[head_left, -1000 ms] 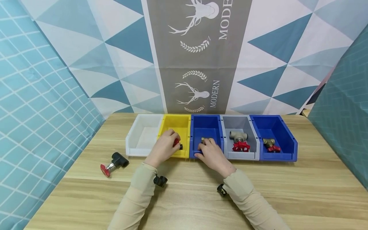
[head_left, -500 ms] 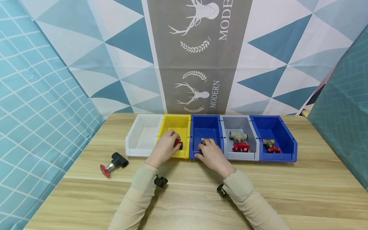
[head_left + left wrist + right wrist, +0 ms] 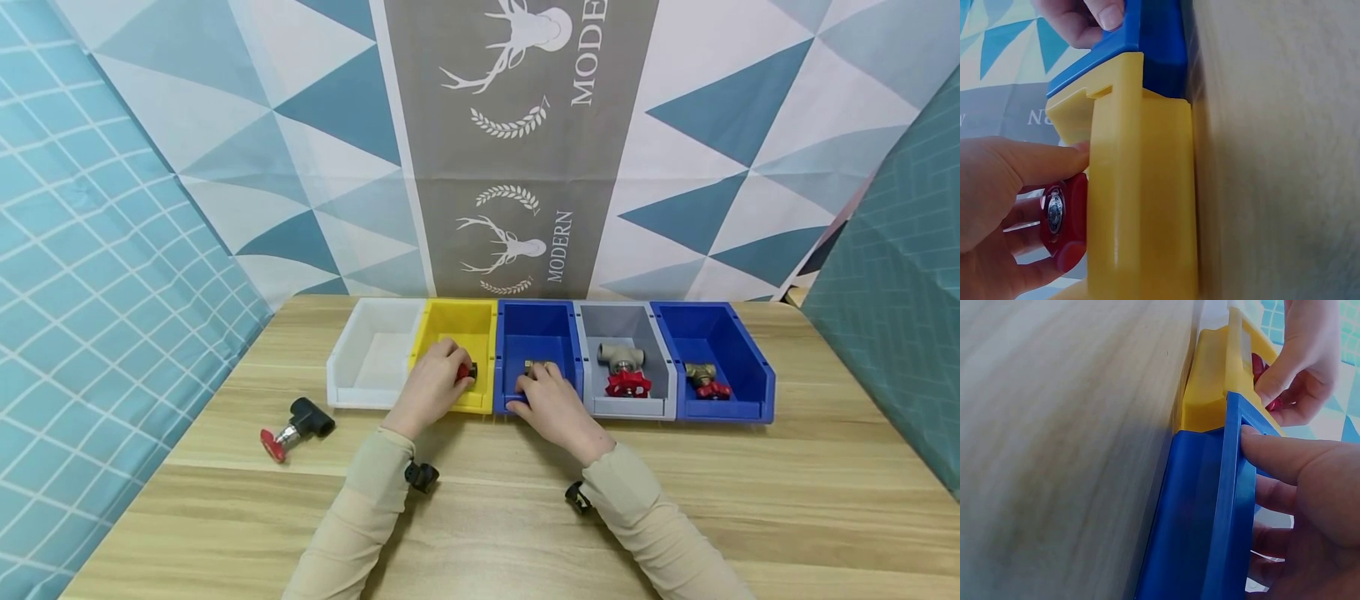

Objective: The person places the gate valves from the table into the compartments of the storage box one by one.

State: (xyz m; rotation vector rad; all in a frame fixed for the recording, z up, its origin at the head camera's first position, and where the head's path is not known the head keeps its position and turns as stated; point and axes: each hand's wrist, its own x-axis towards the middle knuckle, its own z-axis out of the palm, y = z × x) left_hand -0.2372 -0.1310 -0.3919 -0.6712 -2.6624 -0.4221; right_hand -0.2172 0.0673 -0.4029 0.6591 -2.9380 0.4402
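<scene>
In the yellow bin (image 3: 453, 317), my left hand (image 3: 432, 385) curls its fingers round the red handwheel (image 3: 1071, 215) of a valve with a black end (image 3: 472, 372). The thumb lies along the bin's front wall in the left wrist view. My right hand (image 3: 553, 406) reaches into the middle blue bin (image 3: 538, 321). A brass valve part (image 3: 531, 364) shows just beyond its fingers. In the right wrist view the right thumb (image 3: 1272, 450) touches the blue front rim, while the bent fingers go behind the wall. Whatever they hold there is hidden.
A white bin (image 3: 378, 354) stands left of the yellow one. Rightward, a grey bin (image 3: 613, 318) holds a red-handled grey valve (image 3: 624, 367), and another blue bin (image 3: 693, 325) a brass valve (image 3: 705, 379). A black valve (image 3: 300, 425) lies on the table (image 3: 487, 533) at left.
My left hand has shifted slightly, and the valve's black end has tipped a little upward in the yellow bin. The right hand stays where it was.
</scene>
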